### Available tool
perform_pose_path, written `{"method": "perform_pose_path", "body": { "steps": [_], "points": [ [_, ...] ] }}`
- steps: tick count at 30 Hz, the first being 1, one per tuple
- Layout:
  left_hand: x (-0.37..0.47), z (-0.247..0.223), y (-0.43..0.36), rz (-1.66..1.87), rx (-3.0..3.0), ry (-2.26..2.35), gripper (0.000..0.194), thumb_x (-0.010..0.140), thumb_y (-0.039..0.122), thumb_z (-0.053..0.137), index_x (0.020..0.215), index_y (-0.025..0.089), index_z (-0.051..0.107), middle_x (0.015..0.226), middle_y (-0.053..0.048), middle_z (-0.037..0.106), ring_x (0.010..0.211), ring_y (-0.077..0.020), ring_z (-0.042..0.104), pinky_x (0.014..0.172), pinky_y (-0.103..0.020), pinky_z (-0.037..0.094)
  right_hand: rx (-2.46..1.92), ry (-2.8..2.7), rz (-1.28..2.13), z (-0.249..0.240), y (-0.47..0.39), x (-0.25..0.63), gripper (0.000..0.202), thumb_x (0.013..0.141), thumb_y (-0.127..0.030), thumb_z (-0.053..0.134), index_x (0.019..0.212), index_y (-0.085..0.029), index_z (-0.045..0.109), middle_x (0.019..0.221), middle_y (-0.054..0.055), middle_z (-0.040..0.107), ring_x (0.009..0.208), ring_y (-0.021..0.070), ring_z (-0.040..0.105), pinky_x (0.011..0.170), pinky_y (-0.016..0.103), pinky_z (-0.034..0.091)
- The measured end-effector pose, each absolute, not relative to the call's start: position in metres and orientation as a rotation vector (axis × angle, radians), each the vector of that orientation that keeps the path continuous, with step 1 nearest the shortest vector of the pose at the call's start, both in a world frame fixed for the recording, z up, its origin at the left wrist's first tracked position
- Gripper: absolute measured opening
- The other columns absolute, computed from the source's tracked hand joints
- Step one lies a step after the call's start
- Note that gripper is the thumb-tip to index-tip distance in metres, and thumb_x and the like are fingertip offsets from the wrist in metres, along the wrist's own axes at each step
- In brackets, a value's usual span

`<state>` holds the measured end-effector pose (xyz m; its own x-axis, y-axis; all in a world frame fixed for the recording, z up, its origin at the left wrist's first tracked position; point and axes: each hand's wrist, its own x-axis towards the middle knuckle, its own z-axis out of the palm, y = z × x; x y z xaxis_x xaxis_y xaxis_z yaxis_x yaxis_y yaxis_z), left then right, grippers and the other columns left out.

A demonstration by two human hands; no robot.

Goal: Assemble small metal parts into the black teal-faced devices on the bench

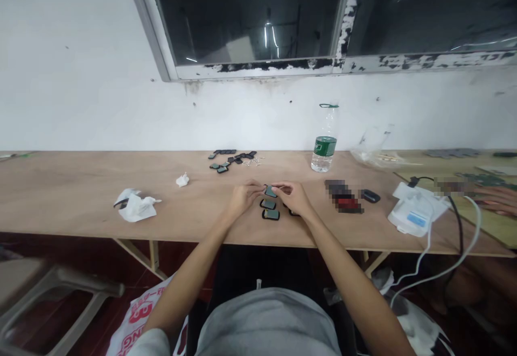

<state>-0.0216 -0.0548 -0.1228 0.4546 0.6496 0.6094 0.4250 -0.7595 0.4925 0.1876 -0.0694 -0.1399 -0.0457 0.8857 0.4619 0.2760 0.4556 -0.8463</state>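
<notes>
Between my two hands is a small black rounded case with a grey-green panel [270,190]. My left hand [247,199] pinches its left edge, and the fingers of my right hand [294,196] close on its right side. Just below lie two similar pieces, an upper panelled case [267,204] and a lower panelled case [270,214], both flat on the wooden table [194,205]. Under my right hand another dark piece [294,213] is partly hidden. Toward the wall lies a cluster of small dark cases [238,156], several with grey-green faces.
Right of my hands stand a water bottle [323,148], a black oval device [370,196] and a white box with cables [412,213]. Crumpled white tissue [138,207] lies at left. Another person's hand [498,197] rests at far right. The wall bounds the table's back.
</notes>
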Motion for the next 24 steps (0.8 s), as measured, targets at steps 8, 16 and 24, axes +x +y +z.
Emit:
{"method": "perform_pose_path", "body": {
  "steps": [8,16,24],
  "points": [
    [-0.015,-0.134,-0.048,1.199,1.786,0.89,0.027,0.067,0.033,0.085,0.082,0.016,0.069,0.094,-0.009,0.077,0.088,-0.0263,0.074,0.083,-0.04,0.06,-0.918,-1.596,0.842,-0.142,-0.067,0.19,0.03,0.079,-0.043,0.073,0.095,-0.018,0.079,0.095,0.009,0.079,0.085,0.0259,0.075,0.079,0.039,0.06],
    [-0.016,-0.131,-0.051,1.113,2.025,0.916,0.033,0.075,0.025,0.077,0.106,0.018,0.067,0.105,-0.008,0.073,0.1,-0.0241,0.07,0.087,-0.037,0.058,-1.014,-1.601,0.758,-0.143,-0.066,0.185,0.026,0.082,-0.038,0.069,0.096,-0.018,0.075,0.09,0.008,0.078,0.077,0.0222,0.072,0.072,0.034,0.057],
    [-0.014,-0.12,-0.063,0.845,2.458,0.883,0.016,0.089,0.031,0.065,0.095,0.019,0.074,0.106,-0.008,0.072,0.098,-0.0233,0.067,0.093,-0.035,0.052,-1.311,-1.758,0.229,-0.161,-0.052,0.194,0.005,0.084,-0.018,0.062,0.081,-0.018,0.066,0.088,0.007,0.069,0.077,0.0183,0.063,0.076,0.029,0.05]
  ]
}}
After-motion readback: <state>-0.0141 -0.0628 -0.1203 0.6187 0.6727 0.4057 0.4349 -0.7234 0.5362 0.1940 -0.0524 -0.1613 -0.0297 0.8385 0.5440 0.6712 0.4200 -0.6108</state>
